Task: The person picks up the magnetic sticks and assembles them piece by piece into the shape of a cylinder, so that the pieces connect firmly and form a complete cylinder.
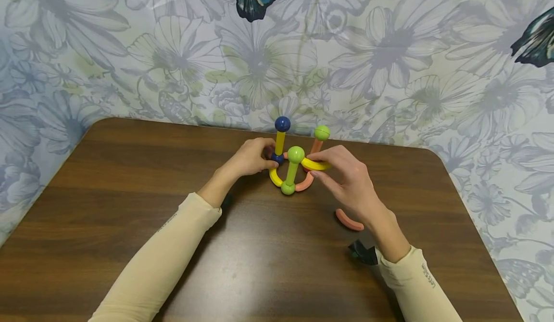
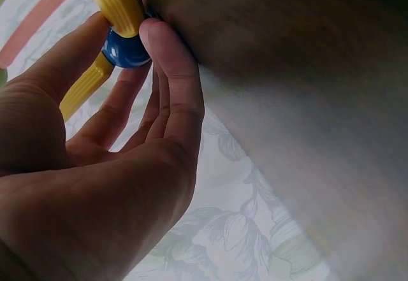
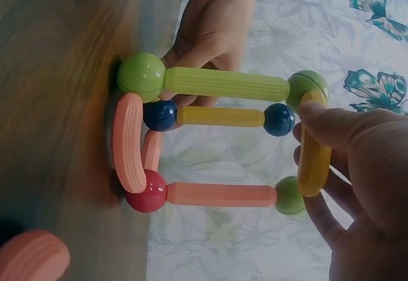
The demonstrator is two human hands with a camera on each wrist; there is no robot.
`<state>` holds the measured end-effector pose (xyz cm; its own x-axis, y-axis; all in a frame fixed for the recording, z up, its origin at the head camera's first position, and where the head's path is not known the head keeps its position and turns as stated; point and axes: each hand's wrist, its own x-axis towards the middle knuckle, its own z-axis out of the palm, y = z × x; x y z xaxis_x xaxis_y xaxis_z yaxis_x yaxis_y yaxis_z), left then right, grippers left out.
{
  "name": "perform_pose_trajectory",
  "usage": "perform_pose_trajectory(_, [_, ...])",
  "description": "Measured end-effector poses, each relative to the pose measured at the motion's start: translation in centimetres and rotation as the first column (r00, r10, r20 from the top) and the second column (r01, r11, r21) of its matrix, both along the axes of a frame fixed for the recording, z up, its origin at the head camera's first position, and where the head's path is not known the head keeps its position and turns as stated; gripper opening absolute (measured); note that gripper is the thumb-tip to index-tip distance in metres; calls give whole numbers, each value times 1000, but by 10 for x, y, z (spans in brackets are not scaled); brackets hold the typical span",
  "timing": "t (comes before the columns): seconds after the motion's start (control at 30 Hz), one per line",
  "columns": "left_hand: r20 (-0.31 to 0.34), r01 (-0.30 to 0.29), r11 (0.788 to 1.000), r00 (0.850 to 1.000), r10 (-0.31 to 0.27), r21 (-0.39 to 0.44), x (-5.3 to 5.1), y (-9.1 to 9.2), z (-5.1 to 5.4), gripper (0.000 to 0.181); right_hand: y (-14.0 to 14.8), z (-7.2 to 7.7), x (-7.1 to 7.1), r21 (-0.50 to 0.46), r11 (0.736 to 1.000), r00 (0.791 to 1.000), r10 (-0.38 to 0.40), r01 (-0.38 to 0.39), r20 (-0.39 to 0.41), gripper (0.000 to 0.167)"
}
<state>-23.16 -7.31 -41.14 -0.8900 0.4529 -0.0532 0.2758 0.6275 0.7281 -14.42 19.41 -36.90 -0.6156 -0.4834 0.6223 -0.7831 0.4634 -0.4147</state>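
A small frame of balls and sticks stands on the table. My left hand [image 1: 250, 157] grips the lower blue ball [image 2: 126, 50] at its base, beside a curved yellow stick [image 1: 274, 177]. From that ball a straight yellow stick [image 1: 280, 143] rises to another blue ball [image 1: 283, 123]. My right hand [image 1: 348, 175] pinches a second curved yellow stick [image 3: 314, 157] between thumb and fingers. One end of it meets the upper green ball [image 1: 296, 154] on the upright green stick [image 3: 226, 83]. Behind, a pink stick [image 3: 220, 194] carries another green ball [image 1: 321, 132] above a red ball [image 3: 146, 190].
A loose curved pink stick [image 1: 348, 220] lies on the brown table [image 1: 268, 254] near my right wrist. A black strap piece [image 1: 362, 253] shows by the right cuff. Flowered wallpaper [image 1: 259, 67] covers the wall just behind the table's far edge.
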Motion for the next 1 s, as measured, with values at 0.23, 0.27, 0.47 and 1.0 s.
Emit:
perform_pose_trajectory(0.23, [8,-3,1000,1000,3,-9,0,-1,-1,35,-1,4,-4,77,997,994,-16,25,-109,34])
perform_pose_trajectory(0.27, [8,-3,1000,1000,3,-12,0,-1,-2,36,-1,4,-5,88,995,992,-25,36,-126,34])
perform_pose_trajectory(0.47, [7,-6,1000,1000,6,-10,-1,0,-2,39,-1,5,-8,130,985,972,-78,109,-223,31])
perform_pose_trajectory(1.0, [-7,-7,1000,1000,7,-7,0,-1,-1,36,-2,-1,-16,138,984,958,-74,115,-276,37])
